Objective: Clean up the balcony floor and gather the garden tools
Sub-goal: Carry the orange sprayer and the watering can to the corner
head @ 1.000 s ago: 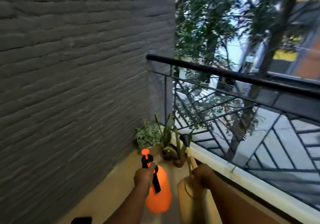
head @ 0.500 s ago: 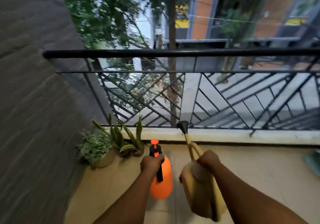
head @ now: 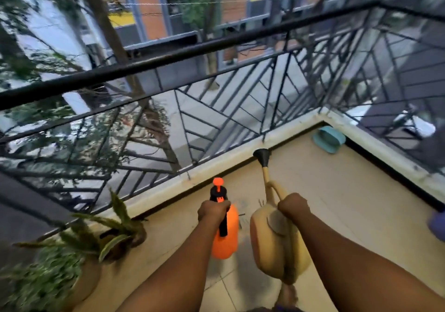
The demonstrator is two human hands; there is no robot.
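Observation:
My left hand (head: 213, 211) grips the black handle of an orange spray bottle (head: 226, 238), which hangs above the tiled balcony floor (head: 337, 215). My right hand (head: 293, 207) grips the handle of a beige watering can (head: 277, 249). Its long spout with a black funnel head (head: 262, 156) points toward the railing. Both tools are carried side by side in front of me.
A black metal railing (head: 192, 49) on a pale curb encloses the balcony. Potted plants (head: 79, 246) stand at the lower left. A teal object (head: 328, 139) lies in the far right corner, and a purple object (head: 437, 225) shows at the right edge.
The view has swung to the right, away from the grey brick wall toward the balcony's right corner. Both hands keep holding the spray bottle and the watering can.

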